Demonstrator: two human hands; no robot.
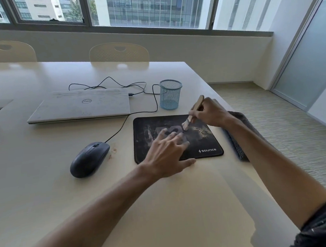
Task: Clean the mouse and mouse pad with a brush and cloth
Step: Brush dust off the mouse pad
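A black mouse pad [204, 141] with dusty smears lies on the cream table. My left hand [166, 154] rests flat on the pad's near half, fingers spread, holding nothing. My right hand [209, 113] grips a small wooden-handled brush [193, 112], whose bristles touch the pad's far middle. A black wired mouse [89, 159] sits on the table left of the pad, apart from both hands. A dark grey cloth [240, 137] lies folded at the table's right edge, partly hidden under my right forearm.
A shut Dell laptop [80, 105] lies behind the mouse, its cable [117, 84] looping across the table. A blue mesh pen cup [169, 95] stands just behind the pad. The table's right edge [209, 85] drops to the floor. Two chairs stand at the far side.
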